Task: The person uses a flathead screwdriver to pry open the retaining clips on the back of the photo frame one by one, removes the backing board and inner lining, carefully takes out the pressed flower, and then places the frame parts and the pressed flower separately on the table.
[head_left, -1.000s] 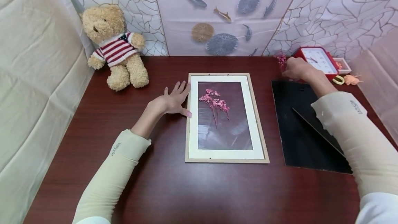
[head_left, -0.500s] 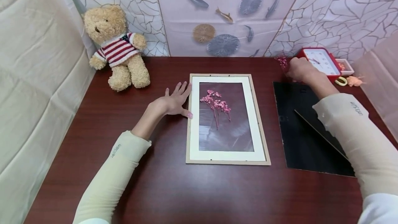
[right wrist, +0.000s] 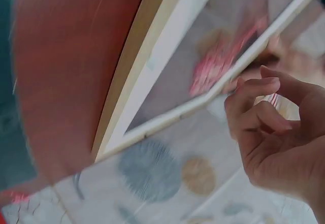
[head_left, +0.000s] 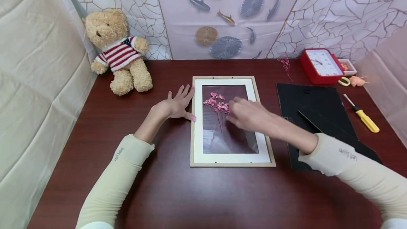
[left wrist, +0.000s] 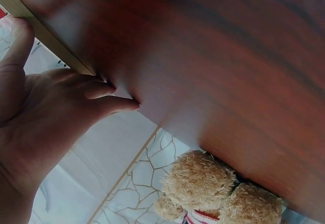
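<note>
A light wooden picture frame [head_left: 192, 140] with a white mat lies on the table, a pink dried flower sprig [head_left: 213, 101] on its transparent middle. My left hand [head_left: 175, 104] has its fingers spread, fingertips and thumb along the frame's left edge; the left wrist view shows the same hand [left wrist: 56, 99] at the frame's side. Over the frame is my right hand [head_left: 246, 114], overlapping the right part of the sprig. In the right wrist view this hand [right wrist: 279, 127] has curled fingers, thumb close to the index fingertip, nothing visible between them.
A second pink sprig [head_left: 285, 64] lies at the back, beside a red clock [head_left: 310, 71]. On the right are a black backing board [head_left: 289, 98], a yellow screwdriver [head_left: 365, 118] and a small white box [head_left: 349, 67]. A teddy bear [head_left: 122, 56] sits back left.
My right hand has left the pink sprig at the back, near the clock, and swung left over the frame. The screwdriver is now uncovered. The left hand stays at the frame's edge.
</note>
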A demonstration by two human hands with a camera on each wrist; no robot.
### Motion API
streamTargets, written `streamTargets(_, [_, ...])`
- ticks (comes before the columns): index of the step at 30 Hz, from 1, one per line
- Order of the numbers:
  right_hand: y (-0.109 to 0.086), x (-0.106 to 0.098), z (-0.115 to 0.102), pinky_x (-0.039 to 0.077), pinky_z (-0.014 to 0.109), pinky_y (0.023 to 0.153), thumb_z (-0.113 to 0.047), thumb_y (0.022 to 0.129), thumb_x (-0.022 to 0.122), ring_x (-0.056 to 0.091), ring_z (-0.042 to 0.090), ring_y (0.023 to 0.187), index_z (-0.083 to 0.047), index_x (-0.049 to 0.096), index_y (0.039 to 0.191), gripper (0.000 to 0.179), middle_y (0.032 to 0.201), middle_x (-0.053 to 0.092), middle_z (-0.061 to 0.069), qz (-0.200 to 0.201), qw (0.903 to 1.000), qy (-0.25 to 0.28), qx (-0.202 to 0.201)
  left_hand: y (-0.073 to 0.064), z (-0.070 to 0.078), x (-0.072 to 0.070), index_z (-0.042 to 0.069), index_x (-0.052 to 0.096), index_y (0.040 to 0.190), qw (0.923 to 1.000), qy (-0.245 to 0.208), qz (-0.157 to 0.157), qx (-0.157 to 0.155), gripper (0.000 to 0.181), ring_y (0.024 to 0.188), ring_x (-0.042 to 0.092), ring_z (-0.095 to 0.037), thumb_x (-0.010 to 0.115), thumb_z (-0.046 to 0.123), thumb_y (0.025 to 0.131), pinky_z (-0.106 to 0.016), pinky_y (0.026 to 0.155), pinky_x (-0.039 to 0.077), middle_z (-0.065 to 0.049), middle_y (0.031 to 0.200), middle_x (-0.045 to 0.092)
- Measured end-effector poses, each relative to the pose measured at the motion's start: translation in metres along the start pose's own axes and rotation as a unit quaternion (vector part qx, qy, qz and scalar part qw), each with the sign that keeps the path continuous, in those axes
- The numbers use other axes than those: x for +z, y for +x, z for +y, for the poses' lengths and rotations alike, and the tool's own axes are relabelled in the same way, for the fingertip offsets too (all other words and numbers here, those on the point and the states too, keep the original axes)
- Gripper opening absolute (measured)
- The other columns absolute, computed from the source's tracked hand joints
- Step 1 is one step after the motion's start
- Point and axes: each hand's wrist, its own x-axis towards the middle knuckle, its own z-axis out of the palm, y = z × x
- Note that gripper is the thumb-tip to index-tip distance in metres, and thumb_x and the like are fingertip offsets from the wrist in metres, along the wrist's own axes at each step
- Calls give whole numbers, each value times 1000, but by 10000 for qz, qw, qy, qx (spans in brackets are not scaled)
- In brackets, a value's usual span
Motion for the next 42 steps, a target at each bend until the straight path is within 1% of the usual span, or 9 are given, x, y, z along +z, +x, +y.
streamTargets(5, [-9, 22, -11, 62, 47, 63, -13, 104, 74, 66, 28, 71, 10, 70, 119, 27, 104, 68, 23, 65, 9981, -593, 160, -2, 3, 0, 18, -22, 174, 10000, -14, -13, -1, 130, 169, -26, -30, 77, 55, 99, -71, 131, -11, -11, 182, -27])
streamTargets(12, [-9, 30, -6, 61, 46, 62, -4, 103, 69, 65, 29, 71, 11, 68, 110, 17, 103, 66, 25, -30, 9987, -470, 210, -5, 2, -2, 17, -23, 173, 10000, -20, -41, -46, 129, 168, -27, -30, 77, 53, 100, -69, 132, -12, -11, 182, -27])
streamTargets(21, [-5, 29, -1, 57, 42, 58, 2, 99, 66, 61, 26, 70, 12, 70, 110, 15, 102, 66, 25, -162, 9989, -291, 332, -6, 5, -3, 18, -23, 173, 9999, -99, -78, -16, 129, 168, -29, -30, 78, 53, 100, -69, 131, -13, -11, 182, -27])
streamTargets(23, [2, 36, 9, 55, 41, 56, 2, 97, 65, 60, 24, 69, 5, 70, 97, 6, 94, 66, 20, -143, 9991, -229, 342, -5, 4, -3, 18, -22, 174, 9999, -100, -73, -15, 129, 168, -28, -30, 78, 53, 100, -69, 131, -13, -11, 182, -27])
streamTargets(26, [23, 62, 41, 48, 38, 50, 1, 93, 64, 53, 19, 62, -7, 64, 77, 18, 78, 61, 9, -83, 9995, -46, 288, -3, 2, -2, 17, -21, 174, 10000, -77, -32, -5, 130, 168, -28, -30, 78, 53, 99, -70, 131, -12, -12, 182, -27])
streamTargets(30, [44, 90, 77, 34, 31, 45, -1, 91, 64, 38, 13, 56, -15, 60, 70, 26, 64, 48, -2, -112, 9995, 212, 224, -3, 0, 0, 18, -21, 174, 10000, -65, 1, 16, 130, 168, -27, -30, 78, 54, 99, -71, 131, -11, -11, 182, -27])
streamTargets(36, [41, 84, 90, 23, 26, 46, -1, 93, 64, 22, 8, 53, -20, 51, 62, 38, 57, 30, -10, -146, 9977, 647, 117, -1, 2, 0, 19, -22, 174, 9999, -91, -23, 44, 131, 168, -28, -29, 78, 55, 98, -70, 131, -13, -10, 182, -27])
streamTargets(40, [26, 54, 73, 20, 27, 49, 3, 93, 61, 18, 9, 54, -19, 43, 58, 45, 57, 25, -9, -175, 9958, 892, -148, -3, 1, 0, 20, -22, 174, 10000, -86, -39, 1, 130, 168, -29, -28, 78, 55, 98, -69, 131, -13, -9, 182, -27])
streamTargets(42, [16, 31, 57, 23, 28, 50, 4, 95, 61, 23, 9, 55, -17, 48, 59, 44, 58, 29, -7, -319, 9945, 989, -88, -5, 1, 0, 19, -22, 174, 9999, -96, -43, -16, 130, 168, -29, -29, 78, 55, 98, -69, 131, -14, -9, 181, -28])
